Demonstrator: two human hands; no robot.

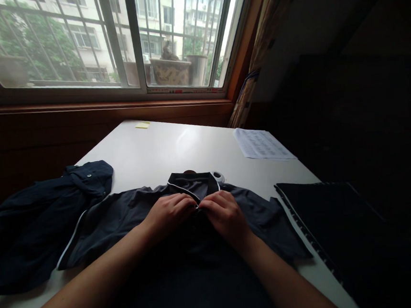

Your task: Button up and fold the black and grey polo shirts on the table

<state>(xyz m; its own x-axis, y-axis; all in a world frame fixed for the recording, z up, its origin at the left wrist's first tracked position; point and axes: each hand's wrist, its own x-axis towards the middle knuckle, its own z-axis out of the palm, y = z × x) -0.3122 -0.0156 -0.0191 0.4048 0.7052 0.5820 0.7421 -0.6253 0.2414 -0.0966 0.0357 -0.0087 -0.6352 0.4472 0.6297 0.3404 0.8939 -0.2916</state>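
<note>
A dark polo shirt (117, 214) with white piping lies spread on the white table (168, 140), its collar (211, 180) toward the window. Just below the collar, my left hand (170, 208) pinches the front of the shirt. My right hand (225, 212) is closed on the same spot from the other side, the fingertips of both hands nearly meeting. Between them a small light button (196, 206) shows at the placket. The lower part of the shirt is lost in shadow between my forearms.
At the left lies another dark garment (52, 210) with a button. A black spiral-bound book (325, 210) rests at the right edge, and printed sheets (262, 144) lie behind it. Yellow sticky notes (142, 125) are at the far edge. A white round object (217, 176) is partly behind the collar.
</note>
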